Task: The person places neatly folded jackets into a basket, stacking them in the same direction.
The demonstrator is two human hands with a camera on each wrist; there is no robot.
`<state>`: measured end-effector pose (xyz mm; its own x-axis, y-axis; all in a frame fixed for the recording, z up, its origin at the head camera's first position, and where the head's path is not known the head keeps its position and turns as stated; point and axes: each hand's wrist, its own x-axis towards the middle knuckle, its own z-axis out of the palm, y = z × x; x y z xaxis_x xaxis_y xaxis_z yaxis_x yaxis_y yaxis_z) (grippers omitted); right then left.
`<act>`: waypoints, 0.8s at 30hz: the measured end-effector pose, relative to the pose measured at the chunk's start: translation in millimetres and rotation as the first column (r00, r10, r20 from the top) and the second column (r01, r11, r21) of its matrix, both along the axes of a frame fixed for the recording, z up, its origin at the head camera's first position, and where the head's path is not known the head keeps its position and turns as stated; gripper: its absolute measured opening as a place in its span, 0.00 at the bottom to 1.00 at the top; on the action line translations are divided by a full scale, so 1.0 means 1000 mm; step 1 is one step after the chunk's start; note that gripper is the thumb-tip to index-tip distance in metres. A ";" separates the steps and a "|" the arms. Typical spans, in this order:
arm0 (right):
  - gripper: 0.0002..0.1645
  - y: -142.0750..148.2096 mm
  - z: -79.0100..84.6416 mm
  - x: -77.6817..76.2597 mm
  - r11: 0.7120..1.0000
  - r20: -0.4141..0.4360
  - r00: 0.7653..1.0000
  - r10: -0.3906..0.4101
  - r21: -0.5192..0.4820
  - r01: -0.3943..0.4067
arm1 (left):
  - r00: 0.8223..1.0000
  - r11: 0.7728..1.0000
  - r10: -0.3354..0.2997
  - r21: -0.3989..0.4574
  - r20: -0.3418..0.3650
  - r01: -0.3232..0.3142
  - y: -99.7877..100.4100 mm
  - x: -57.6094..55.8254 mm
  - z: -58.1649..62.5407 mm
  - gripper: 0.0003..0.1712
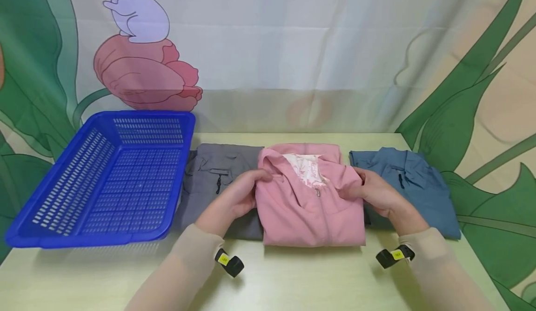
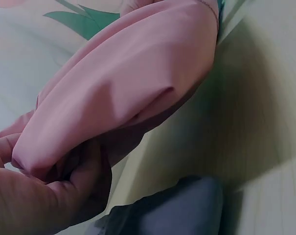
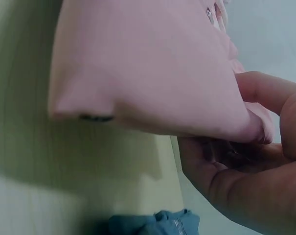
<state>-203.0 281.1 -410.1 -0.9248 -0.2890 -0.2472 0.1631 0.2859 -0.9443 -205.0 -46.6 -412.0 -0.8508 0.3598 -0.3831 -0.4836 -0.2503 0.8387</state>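
A folded pink zip jacket (image 1: 293, 208) with a white patterned lining at its neck is held up between both hands, its lower edge casting a shadow on the table. My left hand (image 1: 247, 190) grips its left side, thumb and fingers around the folded cloth (image 2: 103, 93) in the left wrist view. On the opposite side my right hand (image 1: 372, 192) holds the other edge; in the right wrist view the pink cloth (image 3: 152, 68) lies between thumb and fingers. Some fingertips are hidden by the fabric.
A blue plastic basket (image 1: 167, 208) stands on the left of the pale table (image 1: 301, 278). Folded grey clothing (image 1: 238, 157) lies left of the jacket, and a folded teal-blue garment (image 1: 423, 199) lies to its right. A printed curtain (image 1: 293, 55) hangs behind.
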 end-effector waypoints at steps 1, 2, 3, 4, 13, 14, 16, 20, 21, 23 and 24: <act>0.50 -0.002 0.001 0.000 1.000 0.004 1.000 0.005 -0.009 -0.005 | 1.000 1.000 0.001 0.000 -0.003 -0.001 -0.002 0.001 0.001 0.09; 0.49 -0.004 0.003 0.001 1.000 0.010 1.000 0.010 -0.020 -0.010 | 1.000 1.000 0.003 0.003 -0.006 -0.003 -0.004 0.001 0.002 0.10; 0.48 -0.005 0.005 0.001 0.999 0.016 1.000 0.017 -0.032 -0.016 | 1.000 1.000 0.007 0.005 -0.007 -0.007 -0.006 0.002 0.003 0.10; 0.47 -0.007 0.006 0.002 0.999 0.022 0.999 0.023 -0.043 -0.022 | 1.000 1.000 0.009 0.007 -0.011 -0.008 -0.009 0.003 0.003 0.10; 0.41 -0.018 0.016 0.004 0.994 0.054 0.995 0.081 -0.072 -0.077 | 0.998 1.000 0.009 -0.028 -0.059 -0.011 -0.025 0.012 0.009 0.20; 0.41 -0.019 0.017 0.005 0.994 0.056 0.995 0.088 -0.070 -0.084 | 0.998 0.999 0.009 -0.037 -0.066 -0.011 -0.026 0.013 0.009 0.22; 0.41 -0.022 0.019 0.005 0.993 0.064 0.993 0.104 -0.071 -0.099 | 0.997 0.999 0.005 -0.053 -0.079 -0.010 -0.030 0.015 0.011 0.25; 0.41 -0.026 0.022 0.005 0.988 0.072 0.989 0.131 -0.091 -0.125 | 0.994 0.997 -0.004 -0.077 -0.106 -0.004 -0.037 0.018 0.014 0.29; 0.40 -0.027 0.023 0.005 0.987 0.069 0.988 0.137 -0.098 -0.130 | 0.994 0.997 -0.009 -0.083 -0.113 -0.001 -0.039 0.019 0.014 0.30; 0.40 -0.029 0.024 0.006 0.985 0.059 0.988 0.145 -0.107 -0.138 | 0.992 0.995 -0.015 -0.097 -0.124 0.003 -0.042 0.021 0.016 0.31; 0.39 -0.030 0.024 0.006 0.985 0.057 0.988 0.142 -0.107 -0.136 | 0.991 0.994 -0.018 -0.108 -0.129 0.004 -0.044 0.022 0.016 0.32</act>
<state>-197.2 250.9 -386.5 -0.8571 -0.4406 -0.2669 0.1895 0.2122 -0.9587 -183.2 -90.4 -395.6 -0.8921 0.3319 -0.3068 -0.3712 -0.1510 0.9162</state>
